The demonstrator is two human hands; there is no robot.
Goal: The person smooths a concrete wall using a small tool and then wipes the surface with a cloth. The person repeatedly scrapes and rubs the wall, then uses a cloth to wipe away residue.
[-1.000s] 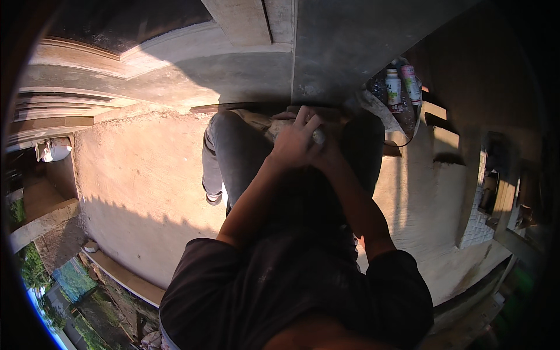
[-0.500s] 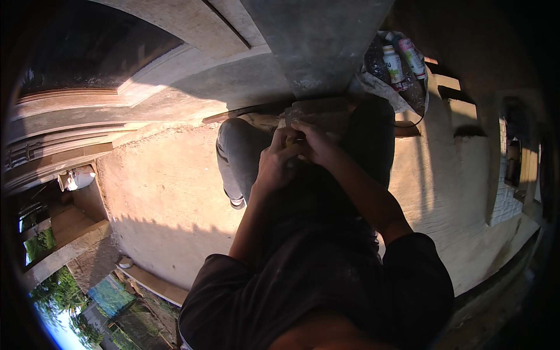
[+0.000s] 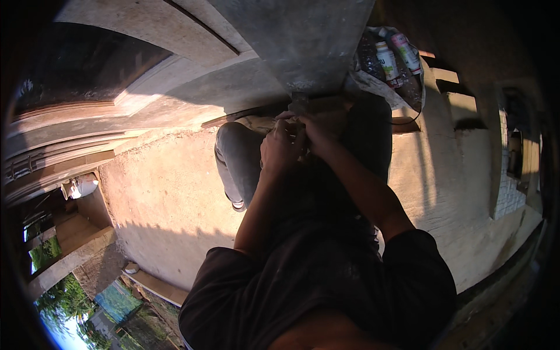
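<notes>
Both my hands are closed and pressed close together in front of my knees. My left hand (image 3: pixel 281 146) has its fingers curled round something small and pale that I cannot make out. Against its right side sits my right hand (image 3: pixel 315 134), fingers bent inward over the same spot. Just beyond the fingertips a flat greyish piece (image 3: pixel 298 102) sticks up, dim against the shaded background; whether a hand grips it is unclear. Shadow hides most of what lies between the palms.
A grey pillar (image 3: pixel 297 46) rises straight ahead of my knees. To its right hangs or stands a plastic bag (image 3: pixel 373 87) with white bottles (image 3: pixel 387 63) in it. Sunlit concrete floor (image 3: pixel 169 186) spreads to the left, and a ledge (image 3: pixel 154 286) borders it.
My hands have shifted slightly up and away from me, and the grey piece now shows farther beyond the fingers. The view has tilted a little; the hands stay together.
</notes>
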